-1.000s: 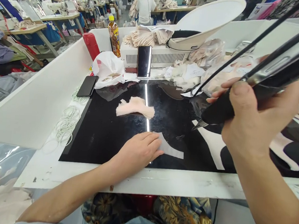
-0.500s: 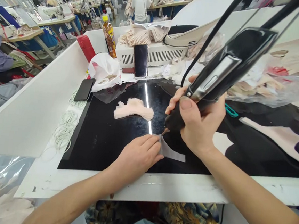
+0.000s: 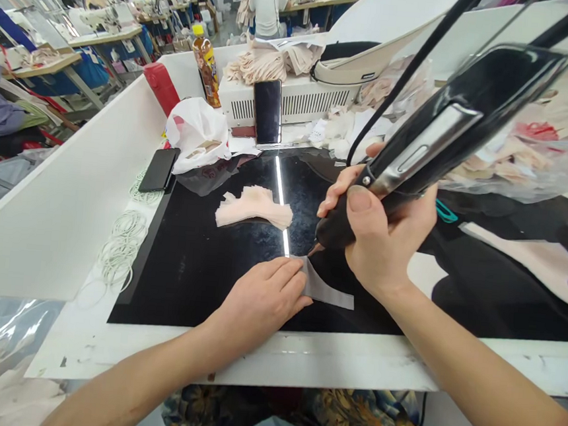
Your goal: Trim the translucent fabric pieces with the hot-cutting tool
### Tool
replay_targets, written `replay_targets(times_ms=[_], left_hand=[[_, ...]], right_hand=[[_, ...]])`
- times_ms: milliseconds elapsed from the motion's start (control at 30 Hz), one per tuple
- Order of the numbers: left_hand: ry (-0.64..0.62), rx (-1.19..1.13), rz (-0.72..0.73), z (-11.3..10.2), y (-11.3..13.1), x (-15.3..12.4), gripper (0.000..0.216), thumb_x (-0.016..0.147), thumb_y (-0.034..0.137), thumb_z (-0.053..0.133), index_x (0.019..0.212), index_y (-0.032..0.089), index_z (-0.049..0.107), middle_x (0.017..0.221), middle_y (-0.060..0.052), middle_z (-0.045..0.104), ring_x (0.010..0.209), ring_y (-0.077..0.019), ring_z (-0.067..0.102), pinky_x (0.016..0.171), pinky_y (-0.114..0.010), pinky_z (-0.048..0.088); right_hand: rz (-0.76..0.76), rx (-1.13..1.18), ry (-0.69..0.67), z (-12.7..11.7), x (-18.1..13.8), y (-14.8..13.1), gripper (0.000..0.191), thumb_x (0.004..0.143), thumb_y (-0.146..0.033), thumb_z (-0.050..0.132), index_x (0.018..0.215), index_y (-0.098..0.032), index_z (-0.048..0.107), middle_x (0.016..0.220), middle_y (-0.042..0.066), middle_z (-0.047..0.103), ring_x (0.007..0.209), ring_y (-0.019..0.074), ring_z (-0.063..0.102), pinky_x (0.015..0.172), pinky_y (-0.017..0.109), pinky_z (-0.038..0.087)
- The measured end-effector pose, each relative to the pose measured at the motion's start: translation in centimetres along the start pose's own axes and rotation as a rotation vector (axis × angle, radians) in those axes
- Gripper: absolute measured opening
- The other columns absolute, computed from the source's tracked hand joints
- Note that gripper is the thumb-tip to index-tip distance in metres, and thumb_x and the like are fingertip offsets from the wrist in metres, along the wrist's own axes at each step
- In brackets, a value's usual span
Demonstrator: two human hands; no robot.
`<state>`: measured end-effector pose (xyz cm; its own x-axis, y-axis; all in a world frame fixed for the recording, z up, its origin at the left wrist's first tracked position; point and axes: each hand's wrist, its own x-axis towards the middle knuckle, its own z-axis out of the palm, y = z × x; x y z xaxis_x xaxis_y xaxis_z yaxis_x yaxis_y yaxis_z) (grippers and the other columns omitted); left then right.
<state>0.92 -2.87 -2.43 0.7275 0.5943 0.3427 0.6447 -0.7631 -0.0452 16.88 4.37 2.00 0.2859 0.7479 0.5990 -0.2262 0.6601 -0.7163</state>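
My right hand (image 3: 379, 231) is wrapped around a black corded handheld tool (image 3: 435, 133) with a silver lever along its side. The tool slants down to the left, and its narrow tip is at the upper edge of a small curved grey fabric piece (image 3: 329, 292). My left hand (image 3: 270, 291) presses the left end of this fabric piece onto the black work surface (image 3: 183, 277), its fingers together and slightly bent. Beyond my left hand lies a stack of pale peach fabric pieces (image 3: 254, 209). Whether the tip touches the fabric is hard to see.
At the left are a black phone (image 3: 159, 169), pale green cord loops (image 3: 119, 251) and a white bag (image 3: 198, 136). Another phone (image 3: 267, 112) leans against a white vented box (image 3: 298, 98). A cut fabric piece (image 3: 533, 258) lies right. Far back stands a person (image 3: 267, 6).
The upper body of the tool has swung slightly to the right, and my right hand has shifted a little right with it. My left hand and the fabric stay almost in place.
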Motion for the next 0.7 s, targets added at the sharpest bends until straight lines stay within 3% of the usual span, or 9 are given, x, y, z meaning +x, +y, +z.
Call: replay_targets(times_ms=[400, 700], left_hand=[[-0.017, 0.009, 0.001, -0.03, -0.01, -0.17, 0.035, 0.107, 0.038, 0.043, 0.114, 0.009, 0.063, 0.124, -0.012, 0.07, 0.116, -0.0242, 0.067, 0.095, -0.037, 0.057], [-0.001, 0.012, 0.003, -0.06, 0.18, -0.1, 0.035, 0.106, 0.038, 0.045, 0.113, 0.008, 0.063, 0.124, -0.013, 0.07, 0.116, -0.0245, 0.067, 0.094, -0.037, 0.057]], right_hand=[[-0.083, -0.003, -0.017, -0.03, 0.27, -0.29, 0.035, 0.079, -0.041, 0.079, 0.107, -0.031, 0.061, 0.075, -0.004, 0.061, 0.054, 0.0125, 0.056, 0.044, 0.031, 0.049], [-0.029, -0.057, 0.014, 0.21, -0.09, 0.0, 0.034, 0.08, -0.043, 0.078, 0.104, -0.033, 0.056, 0.078, -0.005, 0.061, 0.054, 0.0107, 0.056, 0.046, 0.029, 0.053]])
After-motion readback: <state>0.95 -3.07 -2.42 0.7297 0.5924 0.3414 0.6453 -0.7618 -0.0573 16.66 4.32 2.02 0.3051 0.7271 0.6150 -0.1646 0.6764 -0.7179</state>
